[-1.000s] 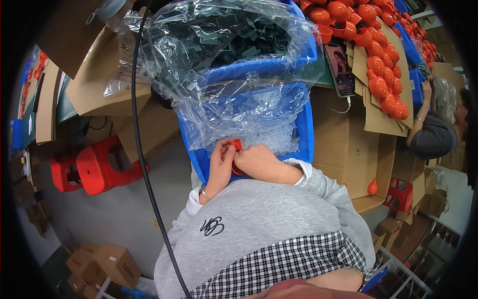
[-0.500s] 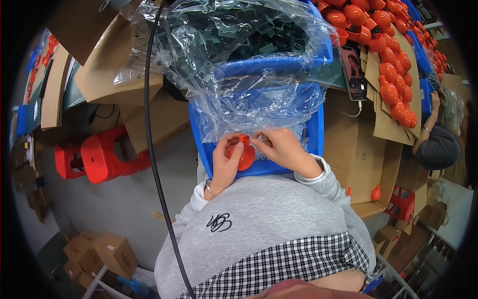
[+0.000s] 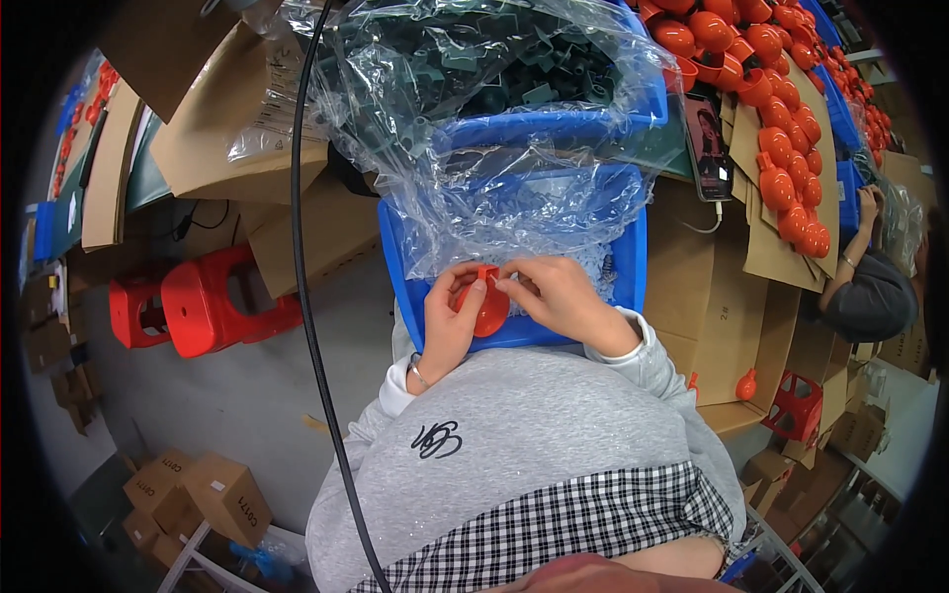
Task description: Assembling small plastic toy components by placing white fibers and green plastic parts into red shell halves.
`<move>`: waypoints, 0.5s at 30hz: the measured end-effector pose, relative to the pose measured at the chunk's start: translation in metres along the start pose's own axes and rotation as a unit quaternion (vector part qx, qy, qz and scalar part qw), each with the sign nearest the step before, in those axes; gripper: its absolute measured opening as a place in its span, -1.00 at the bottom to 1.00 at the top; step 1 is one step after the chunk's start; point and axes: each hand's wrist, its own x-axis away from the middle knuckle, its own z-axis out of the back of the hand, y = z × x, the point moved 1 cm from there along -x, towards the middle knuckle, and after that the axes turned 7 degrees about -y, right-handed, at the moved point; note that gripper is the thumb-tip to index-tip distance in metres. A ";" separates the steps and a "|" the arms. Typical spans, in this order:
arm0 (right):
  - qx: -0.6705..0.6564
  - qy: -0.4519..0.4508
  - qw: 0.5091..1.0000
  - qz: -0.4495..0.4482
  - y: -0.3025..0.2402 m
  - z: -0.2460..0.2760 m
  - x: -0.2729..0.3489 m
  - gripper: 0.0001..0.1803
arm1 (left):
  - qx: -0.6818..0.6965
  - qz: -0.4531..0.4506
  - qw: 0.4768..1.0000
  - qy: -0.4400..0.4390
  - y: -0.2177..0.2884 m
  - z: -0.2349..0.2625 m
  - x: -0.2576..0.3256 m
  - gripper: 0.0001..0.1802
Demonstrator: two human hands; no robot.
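My left hand is closed around a red-orange bulb-shaped plastic part, its narrow square neck pointing up and its round body hanging below. At that neck, the thumb and forefinger of my right hand are pinched together; whatever they hold, if anything, is too small to make out. Both hands are over the near end of a blue bin. Small pale translucent pieces lie in it, partly hidden by my hands and by a clear plastic bag draped over its far side.
Beyond stands another blue bin of dark green parts. A charging phone and piled red bulb parts are at the right, above an open cardboard box. A black cable hangs at left, before red stools. A co-worker is far right.
My right hand has moved slightly left, and its fingertips have come to the neck of the red bulb part. My left hand keeps its hold.
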 end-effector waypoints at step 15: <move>0.020 0.031 0.999 0.025 0.003 -0.006 -0.002 -0.87 | 0.029 0.016 0.999 -0.030 0.002 0.000 0.001 -0.77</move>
